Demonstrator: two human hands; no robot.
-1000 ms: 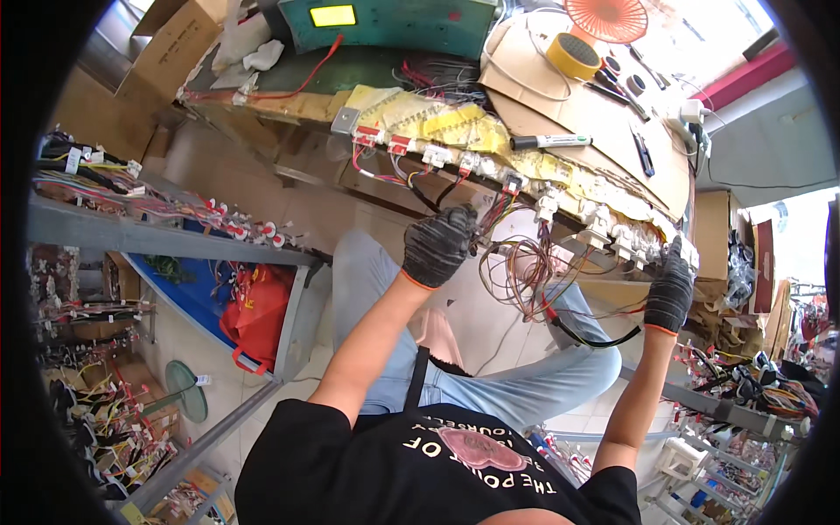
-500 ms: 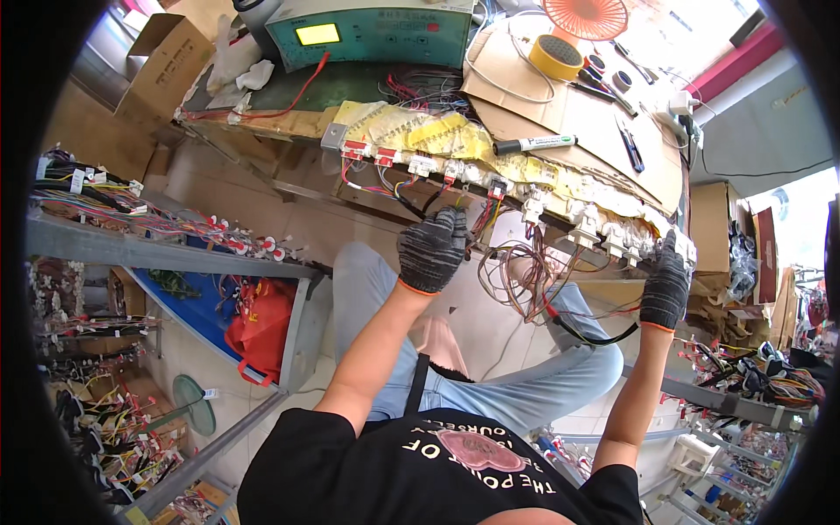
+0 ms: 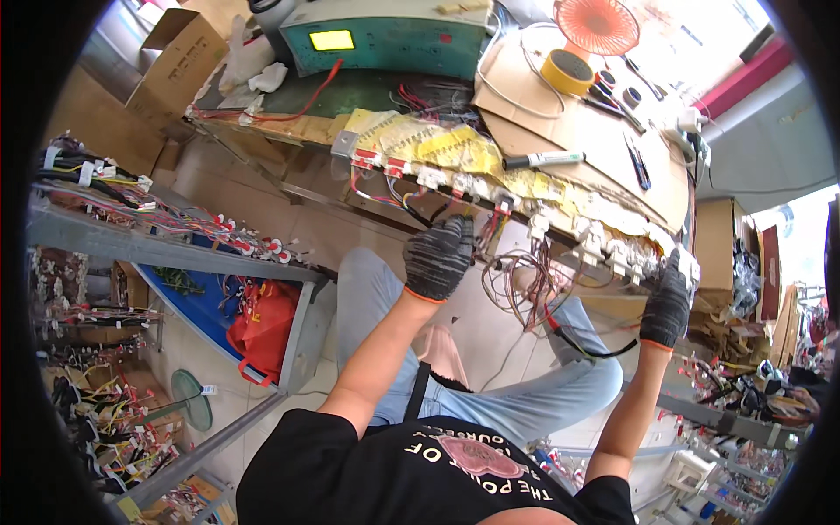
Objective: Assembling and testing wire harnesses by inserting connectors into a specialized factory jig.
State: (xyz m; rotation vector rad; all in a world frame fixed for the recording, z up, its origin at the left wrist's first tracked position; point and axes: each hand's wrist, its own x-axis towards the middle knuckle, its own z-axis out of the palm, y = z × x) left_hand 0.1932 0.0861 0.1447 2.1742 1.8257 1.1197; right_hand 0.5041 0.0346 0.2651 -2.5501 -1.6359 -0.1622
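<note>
Left grip (image 3: 440, 255) touches wires (image 3: 495, 229), right grip (image 3: 668, 299) connectors (image 3: 688, 266)

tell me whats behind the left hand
Past the left hand, black-sleeved wires show near its fingertips, and coloured wires show to its right. Whatever lies directly behind the glove is covered, so I can't tell if it holds anything.

The instrument case (image 3: 407, 45) stood on the bench (image 3: 354, 98), left of the tape roll (image 3: 567, 77). The marker (image 3: 544, 160) lay before the roll, behind the connector row (image 3: 592, 248). The wire bundle (image 3: 541, 261) hung between the left hand (image 3: 440, 258) and right hand (image 3: 668, 304).
</note>
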